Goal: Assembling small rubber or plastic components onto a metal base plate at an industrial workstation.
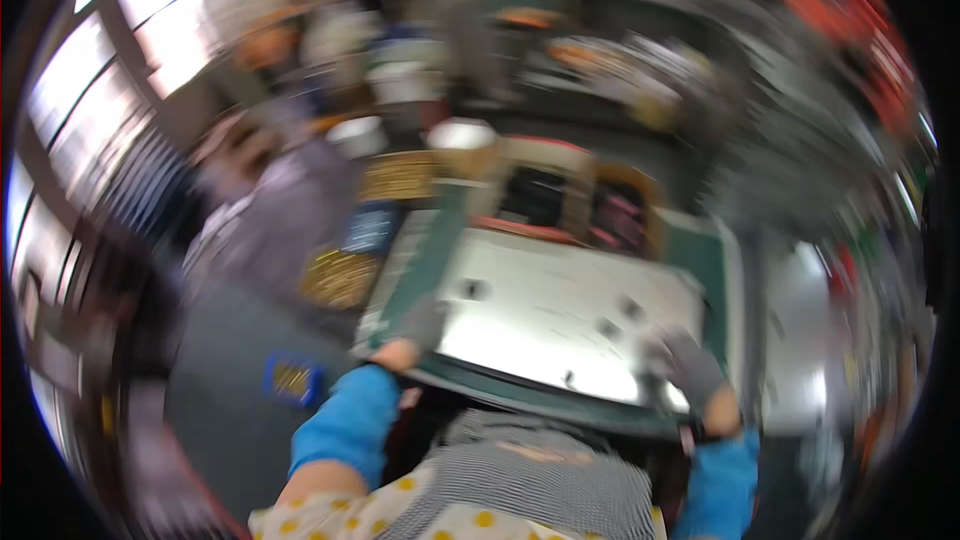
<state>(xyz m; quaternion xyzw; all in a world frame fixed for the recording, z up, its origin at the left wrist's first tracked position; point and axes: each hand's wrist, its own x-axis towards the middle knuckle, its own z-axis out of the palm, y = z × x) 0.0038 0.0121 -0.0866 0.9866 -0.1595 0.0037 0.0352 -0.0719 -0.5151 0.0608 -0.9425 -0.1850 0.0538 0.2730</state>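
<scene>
A bright white panel (560, 300) with a few small dark spots lies on a green work surface (455, 210) in front of me. My left hand (425, 326), in a grey glove, is at the panel's left edge. Over the panel's right part is my right hand (688, 365), gloved in grey too. Both hands are smeared by motion, so their fingers and anything in them cannot be made out. Blue sleeves cover my forearms.
Behind the panel stand a box of black parts (535, 195) and a box of pinkish dark parts (618, 217). Gold-coloured pieces (342, 277) sit at the left, with a blue bin (370, 228) near them. A small blue tray (293, 380) rests lower left. Another person (280, 205) is at the left.
</scene>
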